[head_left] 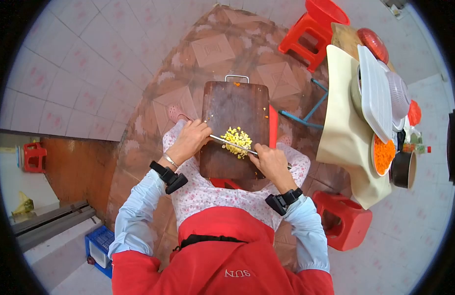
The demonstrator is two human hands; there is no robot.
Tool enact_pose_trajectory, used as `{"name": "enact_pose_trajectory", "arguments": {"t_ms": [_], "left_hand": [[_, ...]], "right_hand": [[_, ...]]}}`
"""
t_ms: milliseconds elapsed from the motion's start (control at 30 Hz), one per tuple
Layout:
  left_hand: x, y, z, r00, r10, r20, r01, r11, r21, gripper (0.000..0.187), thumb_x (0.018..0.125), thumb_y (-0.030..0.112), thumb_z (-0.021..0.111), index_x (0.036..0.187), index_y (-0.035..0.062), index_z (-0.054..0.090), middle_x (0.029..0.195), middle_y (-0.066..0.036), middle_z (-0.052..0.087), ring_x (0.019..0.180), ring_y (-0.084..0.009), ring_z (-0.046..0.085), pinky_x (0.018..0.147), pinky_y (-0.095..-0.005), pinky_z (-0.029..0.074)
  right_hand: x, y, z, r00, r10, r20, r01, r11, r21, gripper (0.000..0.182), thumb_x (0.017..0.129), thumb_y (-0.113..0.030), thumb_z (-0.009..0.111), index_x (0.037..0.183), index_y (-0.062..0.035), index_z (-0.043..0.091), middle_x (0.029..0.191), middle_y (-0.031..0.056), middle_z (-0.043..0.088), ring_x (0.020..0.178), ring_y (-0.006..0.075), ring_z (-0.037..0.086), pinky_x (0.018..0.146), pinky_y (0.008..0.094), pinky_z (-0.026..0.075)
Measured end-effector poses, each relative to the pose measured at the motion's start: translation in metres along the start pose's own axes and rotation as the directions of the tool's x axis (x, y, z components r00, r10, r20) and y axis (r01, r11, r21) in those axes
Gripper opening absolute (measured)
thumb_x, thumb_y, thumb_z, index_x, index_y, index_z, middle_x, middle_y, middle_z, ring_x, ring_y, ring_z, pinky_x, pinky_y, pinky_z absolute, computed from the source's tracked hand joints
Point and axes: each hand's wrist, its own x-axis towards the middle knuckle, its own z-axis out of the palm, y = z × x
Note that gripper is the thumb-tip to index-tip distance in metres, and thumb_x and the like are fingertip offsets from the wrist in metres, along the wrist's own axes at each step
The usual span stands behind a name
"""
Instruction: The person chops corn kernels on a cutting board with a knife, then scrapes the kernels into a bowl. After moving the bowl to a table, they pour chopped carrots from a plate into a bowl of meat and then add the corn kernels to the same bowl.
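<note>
A dark wooden cutting board (220,105) lies in front of my knees, with a heap of small chopped yellow pieces (237,133) on it. A knife (228,142) crosses the heap, its blade seen nearly edge-on. My right hand (270,161) is closed around the knife's handle end. At the far end of the blade, my left hand (192,138) has its fingers closed on the tip; its fingertips are partly hidden. A few orange bits stick to the board near its edges.
Something red (273,129) supports the board. To the right, a cloth-covered table (335,123) bears a white lid (377,98), a bowl of shredded orange food (383,156) and a dark pot (403,169). Red stools (345,223) stand nearby; a blue crate (100,248) sits lower left.
</note>
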Motion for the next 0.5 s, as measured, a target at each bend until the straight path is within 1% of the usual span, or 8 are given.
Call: {"name": "enact_pose_trajectory", "arguments": {"t_ms": [67, 100, 167, 233, 300, 367, 433, 500], "left_hand": [[-0.010, -0.001, 0.011, 1.000, 0.003, 0.009, -0.003, 1.000, 0.000, 0.016, 0.078, 0.017, 0.067, 0.083, 0.0085, 0.055, 0.083, -0.006, 0.052, 0.085, -0.0238, 0.050, 0.074, -0.0361, 0.040], [-0.015, -0.001, 0.016, 1.000, 0.012, 0.021, -0.012, 1.000, 0.003, 0.015, 0.079, 0.017, 0.067, 0.083, 0.0093, 0.055, 0.083, -0.005, 0.052, 0.085, -0.0225, 0.050, 0.073, -0.0353, 0.039], [-0.018, -0.002, 0.026, 1.000, -0.007, 0.009, 0.007, 1.000, -0.007, 0.016, 0.078, 0.017, 0.068, 0.083, 0.0085, 0.055, 0.082, -0.006, 0.052, 0.085, -0.0239, 0.050, 0.074, -0.0361, 0.040], [-0.023, 0.002, 0.030, 1.000, -0.030, 0.004, 0.030, 0.999, -0.027, 0.017, 0.077, 0.016, 0.069, 0.083, 0.0077, 0.055, 0.082, -0.007, 0.052, 0.086, -0.0254, 0.050, 0.075, -0.0369, 0.041], [-0.019, -0.001, 0.026, 1.000, -0.014, -0.013, 0.013, 1.000, -0.015, 0.017, 0.077, 0.016, 0.069, 0.083, 0.0074, 0.055, 0.082, -0.007, 0.052, 0.085, -0.0254, 0.050, 0.075, -0.0372, 0.041], [-0.017, 0.003, 0.020, 0.999, -0.035, -0.028, 0.035, 0.999, -0.015, 0.017, 0.077, 0.016, 0.069, 0.083, 0.0074, 0.055, 0.083, -0.007, 0.053, 0.085, -0.0251, 0.050, 0.074, -0.0371, 0.041], [-0.013, 0.007, 0.023, 0.997, -0.056, -0.043, 0.055, 0.998, -0.021, 0.017, 0.077, 0.016, 0.069, 0.083, 0.0074, 0.055, 0.083, -0.006, 0.053, 0.085, -0.0249, 0.050, 0.074, -0.0369, 0.041], [-0.008, 0.003, 0.034, 0.999, -0.014, -0.039, 0.014, 1.000, -0.002, 0.016, 0.079, 0.019, 0.068, 0.083, 0.0097, 0.055, 0.084, -0.005, 0.053, 0.085, -0.0224, 0.051, 0.074, -0.0355, 0.039]], "right_hand": [[-0.004, 0.001, 0.010, 1.000, -0.009, 0.005, 0.009, 1.000, 0.019, 0.027, 0.086, -0.033, 0.063, 0.085, -0.0069, 0.055, 0.074, 0.0125, 0.064, 0.065, 0.0332, 0.063, 0.055, 0.0431, 0.050], [-0.004, 0.000, 0.020, 1.000, -0.023, 0.004, 0.023, 1.000, 0.009, 0.028, 0.085, -0.034, 0.064, 0.085, -0.0063, 0.056, 0.073, 0.0131, 0.064, 0.065, 0.0321, 0.065, 0.055, 0.0426, 0.051], [-0.004, 0.006, 0.031, 0.999, -0.036, -0.002, 0.036, 0.999, -0.003, 0.030, 0.084, -0.034, 0.066, 0.085, -0.0057, 0.057, 0.073, 0.0137, 0.064, 0.065, 0.0310, 0.066, 0.056, 0.0421, 0.051], [-0.003, 0.004, 0.028, 0.999, -0.029, 0.038, 0.029, 1.000, -0.007, 0.029, 0.083, -0.033, 0.067, 0.085, -0.0061, 0.057, 0.074, 0.0134, 0.065, 0.065, 0.0306, 0.066, 0.056, 0.0419, 0.051], [0.002, 0.003, 0.014, 0.999, -0.045, 0.018, 0.046, 0.999, -0.018, 0.029, 0.083, -0.033, 0.067, 0.085, -0.0062, 0.057, 0.074, 0.0130, 0.065, 0.066, 0.0305, 0.066, 0.056, 0.0419, 0.051], [0.001, 0.003, 0.004, 0.999, -0.053, 0.010, 0.053, 0.998, -0.021, 0.029, 0.083, -0.033, 0.067, 0.085, -0.0064, 0.057, 0.074, 0.0126, 0.065, 0.066, 0.0303, 0.066, 0.056, 0.0419, 0.051], [0.003, 0.007, -0.003, 0.999, -0.043, 0.032, 0.045, 0.998, -0.045, 0.028, 0.086, -0.034, 0.063, 0.084, -0.0073, 0.054, 0.076, 0.0119, 0.064, 0.066, 0.0321, 0.063, 0.055, 0.0421, 0.050], [0.003, 0.018, 0.013, 0.998, -0.060, 0.001, 0.060, 0.997, -0.041, 0.029, 0.085, -0.035, 0.063, 0.083, -0.0078, 0.053, 0.074, 0.0111, 0.063, 0.065, 0.0319, 0.063, 0.054, 0.0420, 0.049]]}}
